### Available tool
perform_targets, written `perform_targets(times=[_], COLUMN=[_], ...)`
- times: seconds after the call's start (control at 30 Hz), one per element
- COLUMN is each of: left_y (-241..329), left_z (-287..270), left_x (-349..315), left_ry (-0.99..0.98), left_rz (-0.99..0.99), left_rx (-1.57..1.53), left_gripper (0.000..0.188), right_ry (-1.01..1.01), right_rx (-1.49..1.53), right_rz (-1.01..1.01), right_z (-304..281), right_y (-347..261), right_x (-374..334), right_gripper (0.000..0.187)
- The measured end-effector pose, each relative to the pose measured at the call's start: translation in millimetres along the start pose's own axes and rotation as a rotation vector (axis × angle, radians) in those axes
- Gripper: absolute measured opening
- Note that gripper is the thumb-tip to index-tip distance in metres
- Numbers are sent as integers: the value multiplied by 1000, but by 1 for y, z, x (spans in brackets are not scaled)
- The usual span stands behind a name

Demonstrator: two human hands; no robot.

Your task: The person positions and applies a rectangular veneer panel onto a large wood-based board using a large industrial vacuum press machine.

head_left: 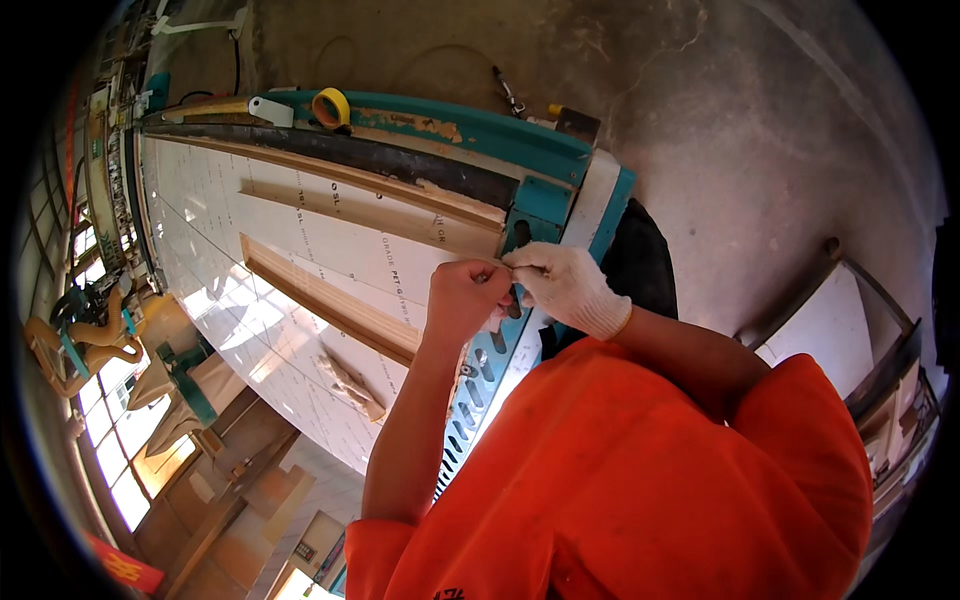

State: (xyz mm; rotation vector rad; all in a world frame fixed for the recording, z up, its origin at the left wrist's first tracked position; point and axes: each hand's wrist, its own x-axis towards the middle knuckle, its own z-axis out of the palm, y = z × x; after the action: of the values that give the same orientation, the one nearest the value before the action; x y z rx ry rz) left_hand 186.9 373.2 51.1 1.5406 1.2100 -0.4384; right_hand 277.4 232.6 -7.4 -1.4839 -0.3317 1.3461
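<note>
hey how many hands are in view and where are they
2: the left hand, bare, and the right hand, in a white glove, close together beside the teal corner plate. No others show.

Head-worn fisheye: near, facing down on left hand (466, 294), right hand (566, 284).

Across the machine table (545, 203), white printed sheeting (225, 212) is spread, and on it long wooden strips (335, 300) are laid out; a crumpled pale glove (350, 388), too, is seen lying there, while on the teal rail (490, 137) a yellow tape roll (341, 98) is perched!
</note>
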Motion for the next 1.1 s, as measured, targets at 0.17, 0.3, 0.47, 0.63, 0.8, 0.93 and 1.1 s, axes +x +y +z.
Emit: perform_targets(times=[0.17, 0.3, 0.47, 0.63, 0.8, 0.93, 1.1], left_y=[-4, -1, 1, 1, 1, -6, -10], left_z=[-2, 1, -5, -4, -1, 1, 0], left_x=[2, -3, -4, -2, -5, -3, -1], left_ry=[-4, 41, 0, -14, 28, 44, 43], left_rz=[-5, 8, -41, -46, -51, -22, -10], left_rx=[-35, -13, -42, -39, -52, -64, -62], left_gripper=[20, 20, 19, 18, 18, 17, 16], right_ry=[-17, -24, -29, -33, -27, 11, -21], right_rx=[21, 37, 29, 6, -13, -58, -38], right_rz=[9, -13, 18, -19, -10, -76, -20], right_z=[-1, -1, -3, -2, -3, -1, -2], right_y=[0, 3, 2, 8, 6, 9, 6], right_x=[0, 0, 0, 2, 2, 3, 2], right_gripper=[23, 24, 25, 27, 24, 23, 27])
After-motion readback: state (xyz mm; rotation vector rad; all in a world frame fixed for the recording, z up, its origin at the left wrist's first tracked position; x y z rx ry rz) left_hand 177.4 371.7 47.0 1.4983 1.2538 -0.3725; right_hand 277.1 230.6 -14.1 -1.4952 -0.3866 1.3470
